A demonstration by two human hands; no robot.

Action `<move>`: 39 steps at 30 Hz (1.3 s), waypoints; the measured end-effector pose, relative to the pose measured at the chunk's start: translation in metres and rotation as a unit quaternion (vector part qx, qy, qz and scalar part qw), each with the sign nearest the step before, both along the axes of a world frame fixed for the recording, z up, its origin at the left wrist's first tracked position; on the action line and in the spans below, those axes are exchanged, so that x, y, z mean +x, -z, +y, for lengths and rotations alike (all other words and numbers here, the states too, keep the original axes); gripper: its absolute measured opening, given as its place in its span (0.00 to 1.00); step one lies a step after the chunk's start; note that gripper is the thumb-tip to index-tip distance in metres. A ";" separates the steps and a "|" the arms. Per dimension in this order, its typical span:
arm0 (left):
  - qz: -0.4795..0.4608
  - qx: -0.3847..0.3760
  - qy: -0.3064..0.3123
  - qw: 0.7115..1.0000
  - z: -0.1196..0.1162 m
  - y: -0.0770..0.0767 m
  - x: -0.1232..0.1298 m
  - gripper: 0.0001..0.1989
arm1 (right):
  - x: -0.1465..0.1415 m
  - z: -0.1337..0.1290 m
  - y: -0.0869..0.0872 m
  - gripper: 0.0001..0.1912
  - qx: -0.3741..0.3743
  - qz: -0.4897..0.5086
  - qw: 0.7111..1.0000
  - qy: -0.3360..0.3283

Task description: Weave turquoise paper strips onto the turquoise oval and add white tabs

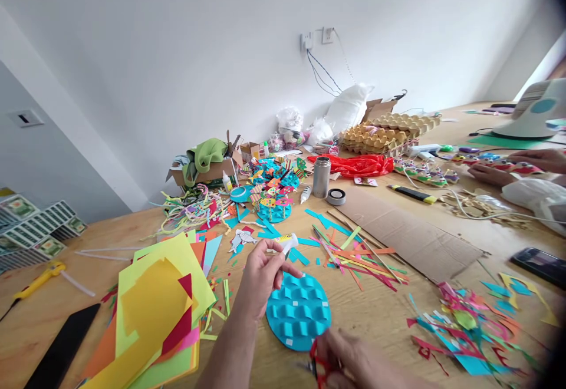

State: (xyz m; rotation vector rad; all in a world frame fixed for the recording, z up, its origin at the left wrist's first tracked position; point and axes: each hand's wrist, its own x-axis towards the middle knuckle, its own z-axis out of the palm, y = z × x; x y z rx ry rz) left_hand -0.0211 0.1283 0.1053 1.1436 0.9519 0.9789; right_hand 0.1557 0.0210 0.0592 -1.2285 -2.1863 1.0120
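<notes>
My left hand [267,268] hovers over the far edge of a blue oval card [298,312], its thumb and index finger pinched together. Whatever is between those fingertips is too small to make out. Just beyond them is a white glue tube [288,240] with a yellow label, partly covered by the fingers. Rows of raised, curved blue paper strips cover the card, with several small white squares among them. At the card's near edge, my right hand [342,356] is closed around red-handled scissors [319,366], somewhat blurred.
Coloured paper sheets [163,300] are stacked at left, beside a yellow glue gun [39,280]. Paper strips [358,253] and scraps [469,330] lie at right, near flat cardboard [407,233]. Behind stand a metal bottle [321,177] and a paper-fish craft [274,194]. Another person's hands [495,171] are far right.
</notes>
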 end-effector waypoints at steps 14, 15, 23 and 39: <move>-0.009 0.004 0.039 0.999 -0.006 0.001 0.004 0.15 | -0.007 0.052 -0.015 0.24 -0.068 0.147 0.979 0.124; -0.008 0.002 0.041 0.999 -0.007 0.001 0.005 0.14 | -0.007 0.053 -0.015 0.24 -0.071 0.149 0.978 0.127; 0.004 -0.003 0.051 0.999 -0.007 0.000 0.007 0.13 | -0.012 0.055 -0.019 0.25 -0.098 0.169 0.970 0.142; 0.017 0.003 0.055 0.998 -0.008 0.000 0.008 0.16 | -0.010 0.057 -0.009 0.22 -0.110 0.181 0.966 0.149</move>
